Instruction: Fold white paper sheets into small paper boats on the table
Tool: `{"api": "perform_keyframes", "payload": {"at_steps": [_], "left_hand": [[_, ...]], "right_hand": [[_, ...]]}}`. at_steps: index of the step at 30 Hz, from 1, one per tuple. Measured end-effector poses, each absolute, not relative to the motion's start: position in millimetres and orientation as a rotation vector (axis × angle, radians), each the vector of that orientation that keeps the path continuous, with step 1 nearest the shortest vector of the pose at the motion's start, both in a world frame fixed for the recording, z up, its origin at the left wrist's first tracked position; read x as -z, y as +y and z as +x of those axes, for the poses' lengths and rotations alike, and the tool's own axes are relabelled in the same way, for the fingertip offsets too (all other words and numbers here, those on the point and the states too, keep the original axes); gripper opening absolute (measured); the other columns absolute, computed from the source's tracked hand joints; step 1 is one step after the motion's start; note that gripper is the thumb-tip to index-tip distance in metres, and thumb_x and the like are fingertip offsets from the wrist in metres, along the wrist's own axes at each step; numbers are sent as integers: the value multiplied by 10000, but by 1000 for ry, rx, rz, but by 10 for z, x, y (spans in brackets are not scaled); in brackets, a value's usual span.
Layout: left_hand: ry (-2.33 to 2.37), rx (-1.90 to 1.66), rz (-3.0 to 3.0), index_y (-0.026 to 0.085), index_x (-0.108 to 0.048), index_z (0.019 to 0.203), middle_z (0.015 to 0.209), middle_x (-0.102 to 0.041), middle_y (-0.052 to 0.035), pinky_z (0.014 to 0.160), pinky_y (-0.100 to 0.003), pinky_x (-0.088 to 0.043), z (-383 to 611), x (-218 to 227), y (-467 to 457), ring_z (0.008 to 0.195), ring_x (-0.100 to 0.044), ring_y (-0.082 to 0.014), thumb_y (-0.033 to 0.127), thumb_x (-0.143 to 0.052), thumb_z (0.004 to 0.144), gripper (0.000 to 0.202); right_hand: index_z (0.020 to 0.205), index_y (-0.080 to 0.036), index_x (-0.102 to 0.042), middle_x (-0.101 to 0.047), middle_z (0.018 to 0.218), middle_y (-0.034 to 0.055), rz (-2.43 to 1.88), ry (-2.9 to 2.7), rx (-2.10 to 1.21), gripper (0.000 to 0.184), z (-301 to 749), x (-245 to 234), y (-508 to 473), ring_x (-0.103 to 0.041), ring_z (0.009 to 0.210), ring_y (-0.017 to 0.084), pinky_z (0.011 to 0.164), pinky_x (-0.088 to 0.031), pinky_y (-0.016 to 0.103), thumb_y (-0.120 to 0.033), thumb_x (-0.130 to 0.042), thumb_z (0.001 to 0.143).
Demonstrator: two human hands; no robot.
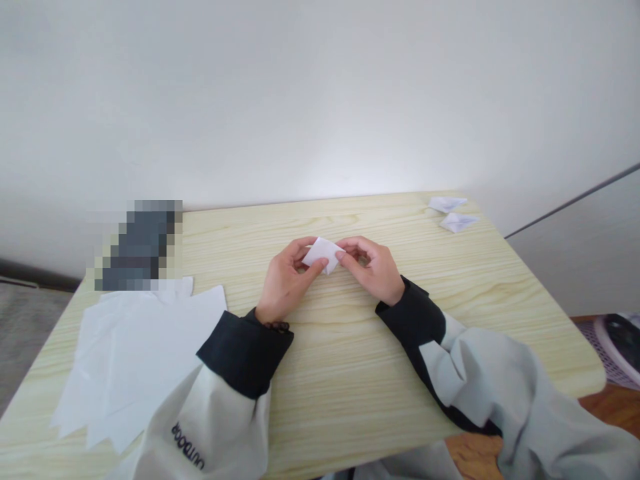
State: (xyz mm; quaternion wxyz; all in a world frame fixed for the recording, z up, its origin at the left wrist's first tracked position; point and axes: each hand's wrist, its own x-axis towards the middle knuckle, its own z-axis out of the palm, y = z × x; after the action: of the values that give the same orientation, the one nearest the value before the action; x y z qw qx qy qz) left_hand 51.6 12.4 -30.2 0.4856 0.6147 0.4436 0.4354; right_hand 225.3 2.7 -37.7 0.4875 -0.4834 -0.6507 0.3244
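A small folded white paper (323, 252) is held between my two hands above the middle of the table. My left hand (290, 277) pinches its left side, thumb on the near face and fingers behind. At its right edge, my right hand (371, 267) grips it between thumb and fingertips. The fingers behind the paper are partly hidden. Two folded white paper pieces (458, 222) with pointed ends lie at the table's far right corner.
Loose white paper sheets (165, 347) lie fanned out on the table's left side. Behind them is a dark pixelated object (143, 243). The wood-patterned table (325, 400) meets a white wall (320, 100). A pinkish basket (607, 347) stands beyond the right edge.
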Motion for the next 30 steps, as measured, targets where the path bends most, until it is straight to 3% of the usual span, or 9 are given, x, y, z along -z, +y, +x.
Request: {"api": "perform_keyframes", "payload": {"at_steps": [7, 12, 25, 30], "left_hand": [[1028, -1048, 1401, 146, -522, 1166, 950, -719, -75, 766, -309, -526, 527, 269, 102, 831, -677, -191, 334, -764, 684, 572], [1008, -976, 1356, 133, -602, 1007, 960, -724, -84, 843, -336, -521, 536, 254, 93, 887, -678, -205, 330, -761, 692, 404], [1132, -886, 1535, 149, -656, 941, 818, -711, -49, 642, -286, -498, 500, 246, 85, 717, -651, -191, 420, -720, 714, 359], [1155, -894, 1633, 161, -662, 939, 807, -705, -39, 640, -277, -496, 512, 231, 74, 699, -637, -176, 436, -673, 751, 333]], "right_hand": [[898, -174, -666, -719, 764, 26, -1113, -1423, -936, 213, 2267, 387, 43, -673, 669, 140, 668, -539, 281, -359, -659, 793], [881, -174, -678, -714, 751, 21, -1120, -1413, -893, 186, 2263, 384, 47, -657, 653, 130, 644, -519, 267, -330, -670, 781], [882, -186, -684, -718, 806, 21, -1095, -1565, -798, 139, 2273, 365, 25, -630, 685, 129, 640, -500, 269, -294, -633, 811], [857, -193, -693, -713, 775, 15, -1123, -1543, -775, 138, 2271, 379, 32, -613, 659, 131, 633, -500, 273, -310, -637, 809]]}}
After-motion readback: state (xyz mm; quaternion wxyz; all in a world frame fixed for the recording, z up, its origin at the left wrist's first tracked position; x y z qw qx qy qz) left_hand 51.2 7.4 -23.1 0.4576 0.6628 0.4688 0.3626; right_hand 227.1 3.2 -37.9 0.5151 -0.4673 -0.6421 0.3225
